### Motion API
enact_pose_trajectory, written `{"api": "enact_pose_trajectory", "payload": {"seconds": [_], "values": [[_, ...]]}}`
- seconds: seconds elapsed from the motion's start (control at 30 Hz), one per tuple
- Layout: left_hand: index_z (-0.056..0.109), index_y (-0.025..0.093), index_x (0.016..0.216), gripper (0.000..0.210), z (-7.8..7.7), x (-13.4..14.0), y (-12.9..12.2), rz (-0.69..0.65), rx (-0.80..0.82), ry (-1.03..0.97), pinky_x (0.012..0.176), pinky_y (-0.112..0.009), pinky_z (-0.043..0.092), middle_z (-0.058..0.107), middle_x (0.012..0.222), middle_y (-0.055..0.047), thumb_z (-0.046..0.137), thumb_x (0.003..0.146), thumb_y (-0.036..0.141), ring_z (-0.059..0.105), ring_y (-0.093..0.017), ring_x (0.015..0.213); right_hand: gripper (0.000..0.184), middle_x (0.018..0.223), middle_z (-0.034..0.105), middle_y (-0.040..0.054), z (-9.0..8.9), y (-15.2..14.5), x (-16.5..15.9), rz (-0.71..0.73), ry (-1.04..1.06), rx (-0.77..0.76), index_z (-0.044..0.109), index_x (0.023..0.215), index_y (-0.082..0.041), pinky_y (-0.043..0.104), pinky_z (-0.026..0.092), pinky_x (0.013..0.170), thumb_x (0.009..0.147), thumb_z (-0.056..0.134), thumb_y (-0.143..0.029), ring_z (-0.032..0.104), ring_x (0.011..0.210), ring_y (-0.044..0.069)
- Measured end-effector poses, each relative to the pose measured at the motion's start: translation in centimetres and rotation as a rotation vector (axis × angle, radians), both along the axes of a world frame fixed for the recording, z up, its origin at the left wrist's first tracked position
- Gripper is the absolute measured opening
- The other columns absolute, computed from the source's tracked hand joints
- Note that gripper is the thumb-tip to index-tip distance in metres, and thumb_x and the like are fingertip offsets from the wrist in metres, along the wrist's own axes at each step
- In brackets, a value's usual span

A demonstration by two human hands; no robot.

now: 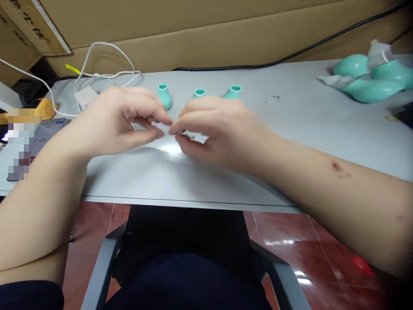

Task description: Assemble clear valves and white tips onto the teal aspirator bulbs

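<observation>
Over the middle of the grey table, both of my hands come together with the fingertips almost meeting. Thumb and fingers of my left hand (134,118) are closed on a small whitish translucent piece (161,127), whose kind is too blurred to name. My right hand (213,129) pinches at the same spot from the other side; its fingertips hide part of the piece. Just behind the hands stand several turquoise bulb-shaped pieces with round open necks: one at the left (164,98), one in the middle (199,92), and one at the right (234,91), the latter two partly covered by my right hand.
Shiny turquoise pieces (371,88) with clear plastic wrapping lie at the far right. White cables (106,75) and a white block (86,97) are at the back left, near a phone (48,133). A black cable (226,68) runs along the cardboard wall (193,38).
</observation>
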State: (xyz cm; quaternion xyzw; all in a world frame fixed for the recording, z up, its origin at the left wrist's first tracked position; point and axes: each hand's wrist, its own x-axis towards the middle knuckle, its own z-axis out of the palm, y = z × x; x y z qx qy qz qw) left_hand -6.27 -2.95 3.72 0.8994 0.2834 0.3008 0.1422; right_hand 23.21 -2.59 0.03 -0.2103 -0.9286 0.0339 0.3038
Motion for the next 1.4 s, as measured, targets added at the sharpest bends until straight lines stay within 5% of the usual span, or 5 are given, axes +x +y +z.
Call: {"api": "enact_pose_trajectory", "payload": {"seconds": [0.2,0.47,0.7,0.97,1.4], "values": [[0.097,0.026,0.107,0.031,-2.5,1.1,1.0,0.001,-0.165,-0.422,0.088,-0.051,0.079,0.096,0.116,-0.01,0.116,0.093,0.045,0.091,-0.031,0.101,0.021,0.1,0.089,0.003,0.9,-0.1,-0.1,-0.041,0.434,-0.404,0.085,0.095,-0.026,0.037,0.068,0.085,0.103,0.085,-0.006,0.08,0.089,0.021],[0.095,0.026,0.103,0.047,-4.6,2.9,1.6,0.105,-0.317,-0.584,0.09,-0.055,0.078,0.092,0.101,-0.005,0.128,0.084,0.053,0.088,-0.028,0.088,0.031,0.079,0.082,0.0021,1.5,-0.1,-1.1,-0.147,0.655,-0.761,0.092,0.084,-0.023,0.035,0.048,0.062,0.093,0.104,0.004,0.064,0.07,0.017],[0.099,0.027,0.092,0.033,-4.4,3.7,1.1,0.138,-0.278,-0.672,0.063,-0.039,0.067,0.093,0.089,-0.003,0.127,0.078,0.036,0.084,-0.022,0.074,0.039,0.083,0.083,-0.0007,1.7,-0.3,-0.9,-0.096,0.752,-0.733,0.091,0.079,-0.028,0.033,0.064,0.076,0.086,0.097,0.01,0.076,0.081,0.018],[0.097,0.03,0.097,0.037,-4.8,4.1,0.7,0.176,-0.329,-0.677,0.075,-0.047,0.076,0.095,0.098,-0.004,0.126,0.081,0.045,0.09,-0.029,0.085,0.03,0.088,0.089,0.0011,1.1,-0.2,-1.2,-0.058,0.858,-0.709,0.091,0.08,-0.028,0.037,0.075,0.085,0.084,0.112,-0.006,0.087,0.091,0.024],[0.1,0.034,0.098,0.04,-5.2,3.8,1.1,0.083,-0.407,-0.757,0.08,-0.047,0.083,0.098,0.101,0.002,0.129,0.076,0.051,0.097,-0.029,0.09,0.02,0.083,0.087,0.0027,1.8,0.1,-0.4,-0.006,0.765,-0.909,0.096,0.083,-0.028,0.035,0.068,0.076,0.084,0.114,-0.018,0.08,0.081,0.02]]}}
